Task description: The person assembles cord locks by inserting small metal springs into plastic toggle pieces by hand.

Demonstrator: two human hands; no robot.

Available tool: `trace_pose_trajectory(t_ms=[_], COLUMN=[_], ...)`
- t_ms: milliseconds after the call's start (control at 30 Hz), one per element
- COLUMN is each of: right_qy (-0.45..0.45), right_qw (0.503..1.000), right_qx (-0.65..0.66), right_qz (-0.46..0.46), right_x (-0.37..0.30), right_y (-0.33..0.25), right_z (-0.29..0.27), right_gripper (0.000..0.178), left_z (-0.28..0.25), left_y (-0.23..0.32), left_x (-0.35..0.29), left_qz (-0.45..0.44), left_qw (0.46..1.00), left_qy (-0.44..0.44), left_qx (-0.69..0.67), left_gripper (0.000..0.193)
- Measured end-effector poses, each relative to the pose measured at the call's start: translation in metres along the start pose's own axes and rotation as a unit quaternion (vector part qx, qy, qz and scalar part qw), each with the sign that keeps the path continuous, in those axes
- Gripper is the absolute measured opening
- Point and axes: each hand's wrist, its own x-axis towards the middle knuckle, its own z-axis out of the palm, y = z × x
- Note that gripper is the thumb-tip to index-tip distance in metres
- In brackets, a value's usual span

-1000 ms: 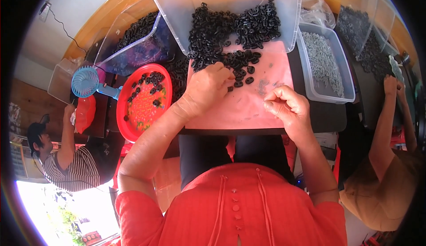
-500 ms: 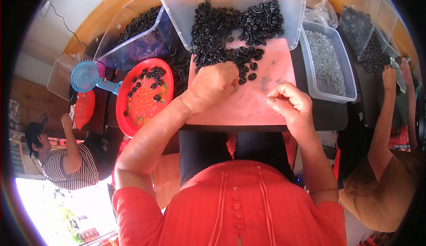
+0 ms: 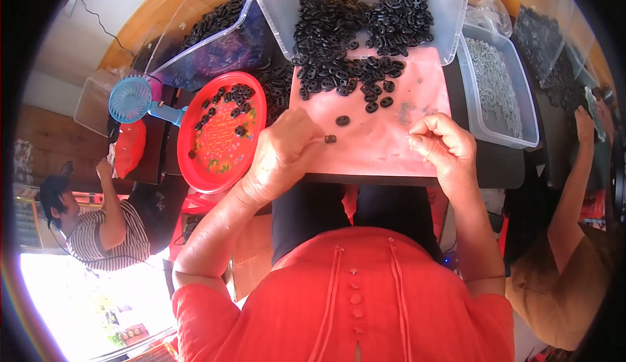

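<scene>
My left hand (image 3: 290, 145) is over the left part of a pink sheet (image 3: 378, 160). Its fingertips pinch a small black oval piece with holes (image 3: 330, 139). A second black oval piece (image 3: 342, 120) lies alone on the sheet just beyond. Above the sheet's right edge, my right hand (image 3: 450, 145) has thumb and forefinger pressed together. Whatever may be between them is too small to make out. A heap of similar black pieces (image 3: 332, 32) spills from a clear plastic bin (image 3: 274, 10) onto the sheet's far side.
Left of the sheet sits a red round tray (image 3: 215, 140) with several black pieces, beside a blue handheld fan (image 3: 128, 99). A clear tub (image 3: 528, 142) of small silvery metal parts stands at right. People work on both sides: a striped shirt (image 3: 107, 235) left, a brown sleeve (image 3: 554, 290) right.
My left hand has drawn back from the heap, toward me and leftward, with a black piece in its fingertips. My right hand keeps its pinch. The whole view has shifted slightly.
</scene>
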Motion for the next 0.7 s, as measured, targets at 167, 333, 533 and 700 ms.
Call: trace_pose_trajectory(t_ms=[167,333,533,700], right_qy=[0.009,0.01,-0.011,-0.038], right_qw=[1.0,1.0,0.999,0.999], right_qx=[0.005,-0.017,0.03,0.032], right_qz=[0.007,0.022,0.043,0.01], right_x=[0.0,0.001,0.003,0.012], right_y=[-0.001,-0.003,-0.011,-0.008], right_z=[0.002,0.001,0.017,0.046], right_gripper=[0.004,0.003,0.005,0.008], left_z=[0.009,0.016,0.025,0.012], left_y=[0.007,0.004,-0.004,0.017], left_x=[0.006,0.014,0.009,0.007], left_qz=[0.058,0.118,0.034,-0.256], left_qw=[0.991,0.97,0.989,0.908], left_qy=[-0.006,-0.031,0.003,0.001], left_qx=[0.123,0.21,0.145,-0.332], left_gripper=[0.012,0.012,0.009,0.011])
